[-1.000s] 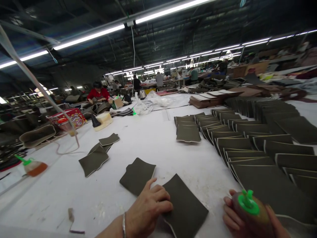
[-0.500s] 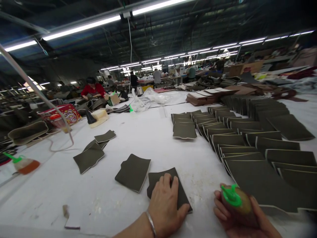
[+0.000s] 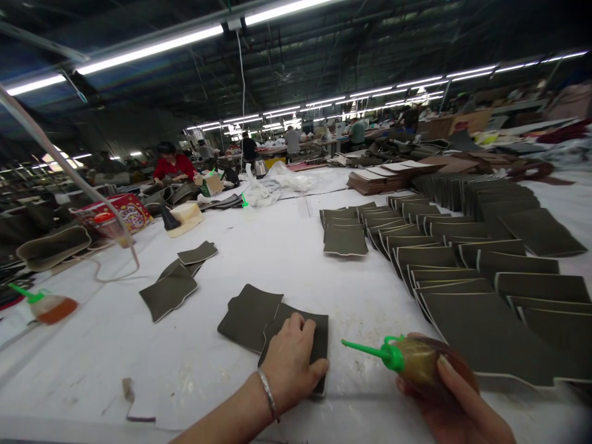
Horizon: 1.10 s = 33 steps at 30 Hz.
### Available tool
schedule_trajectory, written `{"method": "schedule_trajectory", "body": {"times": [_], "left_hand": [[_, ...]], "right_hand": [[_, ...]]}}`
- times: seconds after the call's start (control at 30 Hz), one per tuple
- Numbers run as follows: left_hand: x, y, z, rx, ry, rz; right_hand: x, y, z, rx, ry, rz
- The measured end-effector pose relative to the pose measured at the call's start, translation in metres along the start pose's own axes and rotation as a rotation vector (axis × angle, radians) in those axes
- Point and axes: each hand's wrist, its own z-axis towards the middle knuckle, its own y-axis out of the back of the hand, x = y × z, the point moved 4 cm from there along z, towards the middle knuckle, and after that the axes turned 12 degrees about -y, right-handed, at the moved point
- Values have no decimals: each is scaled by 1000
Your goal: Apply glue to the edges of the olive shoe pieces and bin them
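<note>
My left hand (image 3: 290, 362) lies flat, fingers spread, on a dark olive fabric piece (image 3: 320, 336) near the table's front edge. That piece overlaps a second olive piece (image 3: 247, 316) to its left. My right hand (image 3: 451, 394) grips a brownish glue bottle (image 3: 419, 359) with a green nozzle (image 3: 367, 350). The bottle lies tilted, its nozzle tip pointing left toward the held piece and hovering a little to its right.
Rows of overlapping olive pieces (image 3: 444, 271) cover the white table (image 3: 287, 253) on the right. More loose pieces (image 3: 171, 290) lie at the left, with another glue bottle (image 3: 44, 305). A hose (image 3: 69, 172) crosses the left. People work at far tables (image 3: 173, 166).
My left hand slid the olive piece left until it overlaps the neighbouring piece. My right hand tipped the bottle from nozzle-up to nozzle pointing left.
</note>
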Motion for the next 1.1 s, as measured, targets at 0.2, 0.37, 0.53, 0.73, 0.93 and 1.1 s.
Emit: {"method": "schedule_trajectory", "body": {"times": [0.2, 0.37, 0.53, 0.73, 0.93, 1.1], "left_hand": [[-14, -4, 10, 62, 85, 77], [-24, -5, 16, 63, 78, 140], [-17, 0, 15, 82, -13, 194], [-5, 1, 10, 55, -110, 168], [-4, -5, 11, 48, -143, 124], [4, 0, 14, 68, -197, 16]], "right_hand": [[15, -8, -3, -21, 106, -167], [31, -17, -7, -82, 190, -221], [41, -10, -3, -105, 298, -415], [48, -34, -14, -138, 475, -861], [48, -58, -24, -164, 565, -1016], [47, -55, -15, -140, 645, -1149]]}}
